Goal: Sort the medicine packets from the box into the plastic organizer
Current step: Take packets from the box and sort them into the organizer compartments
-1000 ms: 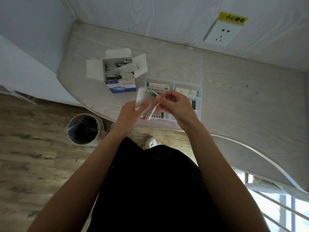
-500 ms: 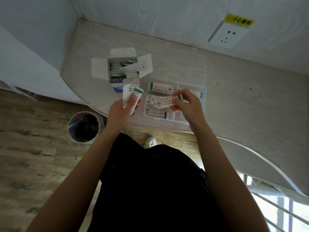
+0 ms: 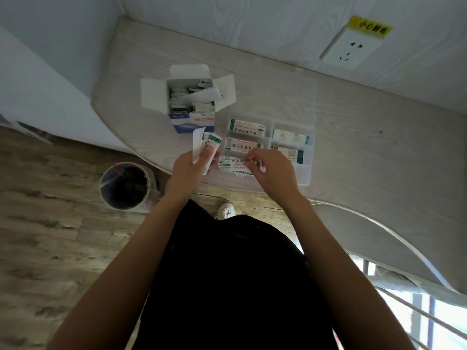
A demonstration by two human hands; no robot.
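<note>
The open white and blue medicine box stands on the table with several packets inside. Right of it lies the clear plastic organizer, its lid folded back and packets lying in several compartments. My left hand grips a small stack of white and green packets just left of the organizer. My right hand hovers over the organizer's near left compartment and pinches one packet that lies partly inside it.
A round bin lined with a bag stands on the wooden floor at the left. The table's front edge curves away to the right. A wall socket with a yellow label sits on the back wall. A white shoe shows below the table edge.
My right hand has carried the packet from the middle left compartment down to the near left one. My left hand has stayed beside the organizer with its stack.
</note>
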